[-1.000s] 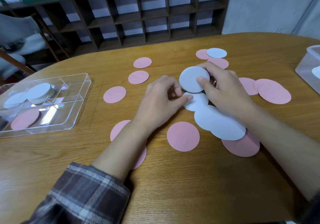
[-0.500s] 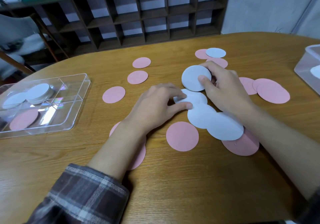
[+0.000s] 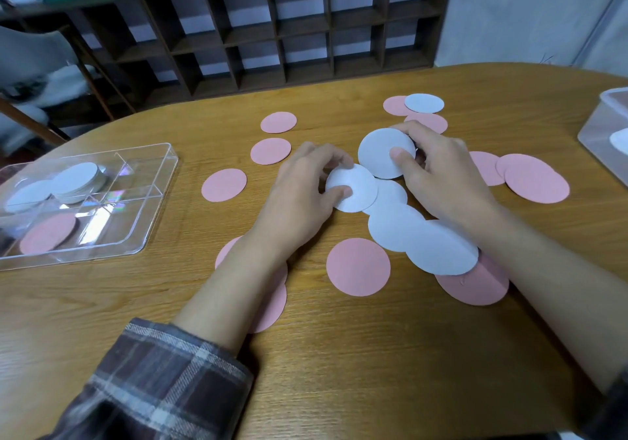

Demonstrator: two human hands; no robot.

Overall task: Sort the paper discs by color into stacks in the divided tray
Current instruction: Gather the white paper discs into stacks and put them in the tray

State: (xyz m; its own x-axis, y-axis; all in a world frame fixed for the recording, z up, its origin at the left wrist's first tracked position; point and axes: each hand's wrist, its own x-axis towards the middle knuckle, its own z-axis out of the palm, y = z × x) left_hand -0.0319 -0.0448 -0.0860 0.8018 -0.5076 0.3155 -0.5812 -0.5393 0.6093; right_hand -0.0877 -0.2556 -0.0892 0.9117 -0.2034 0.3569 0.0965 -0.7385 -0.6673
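Left hand (image 3: pixel 306 191) pinching a low white disc (image 3: pixel 356 198) at its near edge, right hand (image 3: pixel 441 174) gripping a raised white disc (image 3: pixel 379 149) just beside it, face tilted toward the camera, round, no long axis, divided tray (image 3: pixel 162 196) well left of both hands, pink disc (image 3: pixel 272 307) half hidden under the left forearm (image 3: pixel 231 290), clear box (image 3: pixel 601 133) cut off at the right.

Both forearms are reaching forward. The left grip (image 3: pixel 302 198) is pinching the lower white disc (image 3: pixel 361 181) between thumb and fingers; the right grip (image 3: pixel 441 174), just beside it, is pinching the upper white disc (image 3: pixel 376 150).
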